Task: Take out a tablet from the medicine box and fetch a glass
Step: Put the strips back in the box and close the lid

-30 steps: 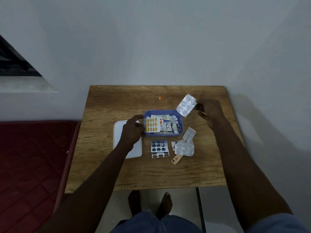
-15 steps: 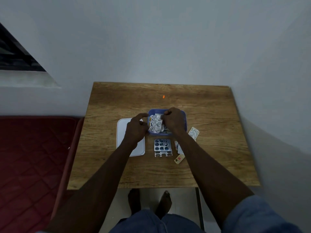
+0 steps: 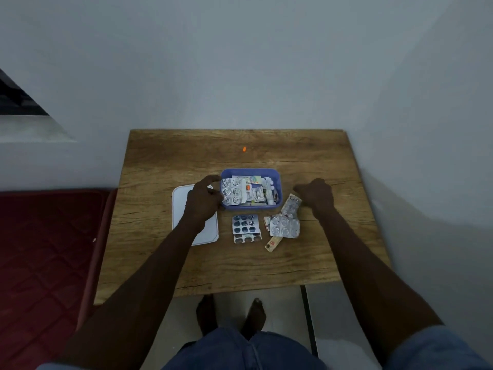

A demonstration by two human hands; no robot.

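Your left hand [image 3: 204, 197] gripped the blue plastic medicine box [image 3: 250, 172] mid-surface | right hand [image 3: 316, 194] loosely curled, empty, beside it | step: tablet extraction | next: fetch glass, none visible.

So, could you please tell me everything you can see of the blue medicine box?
The medicine box is a shallow, open, blue tray with rounded corners that looks plastic. It sits flat near the middle of the wooden table, crammed with blister strips and packets. The left hand is at its left wall; whether it grips is unclear. The right hand hovers apart to the right.
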